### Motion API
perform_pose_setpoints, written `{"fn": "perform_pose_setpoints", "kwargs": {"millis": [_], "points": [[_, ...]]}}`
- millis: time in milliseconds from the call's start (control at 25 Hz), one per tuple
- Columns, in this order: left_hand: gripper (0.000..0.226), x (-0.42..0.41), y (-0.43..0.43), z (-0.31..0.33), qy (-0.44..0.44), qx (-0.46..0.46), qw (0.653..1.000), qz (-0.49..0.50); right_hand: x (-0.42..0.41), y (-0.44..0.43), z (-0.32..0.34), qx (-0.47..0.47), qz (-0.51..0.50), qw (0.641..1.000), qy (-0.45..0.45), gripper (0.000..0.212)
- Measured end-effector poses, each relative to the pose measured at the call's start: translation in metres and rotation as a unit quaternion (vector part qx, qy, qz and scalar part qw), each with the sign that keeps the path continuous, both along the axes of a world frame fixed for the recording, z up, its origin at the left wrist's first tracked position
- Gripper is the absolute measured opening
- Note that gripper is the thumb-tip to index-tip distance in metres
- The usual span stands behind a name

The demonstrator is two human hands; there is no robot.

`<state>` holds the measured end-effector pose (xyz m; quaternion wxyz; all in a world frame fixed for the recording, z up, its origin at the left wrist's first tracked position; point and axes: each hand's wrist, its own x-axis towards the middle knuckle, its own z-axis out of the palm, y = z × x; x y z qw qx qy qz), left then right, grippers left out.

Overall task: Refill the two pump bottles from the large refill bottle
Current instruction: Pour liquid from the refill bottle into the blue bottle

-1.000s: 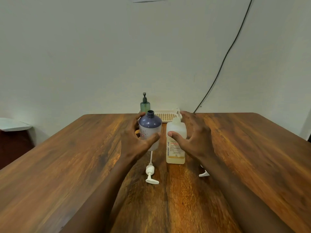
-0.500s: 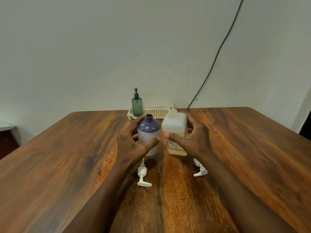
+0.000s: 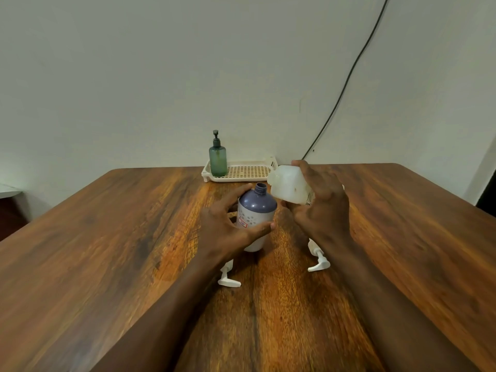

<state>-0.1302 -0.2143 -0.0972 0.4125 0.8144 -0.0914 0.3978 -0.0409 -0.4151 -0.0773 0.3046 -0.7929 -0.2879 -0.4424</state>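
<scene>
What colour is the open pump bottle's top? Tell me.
Pump bottle: greyish-purple top, white below. Head view.

1. A pale wall rises beyond the left hand and the right hand.
2. A black cable slants down the wall above the right hand.
3. A brown wooden table spreads under both hands.
4. Far left of the left hand sits a white ledge, perhaps a shelf.

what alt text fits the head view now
A person's right hand holds a white refill bottle tilted toward the open neck of a purple bottle gripped by the left hand on a wooden table. Two white pump heads lie nearby; a green pump bottle stands in a tray behind.
</scene>
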Motion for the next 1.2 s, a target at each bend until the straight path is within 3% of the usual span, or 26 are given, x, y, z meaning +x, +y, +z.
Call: {"fn": "perform_pose_setpoints", "kwargs": {"millis": [1200], "points": [[0.085, 0.002, -0.004, -0.003, 0.023, 0.007, 1.0, -0.02, 0.002, -0.003, 0.011, -0.029, 0.019, 0.998, -0.053, 0.081]]}}
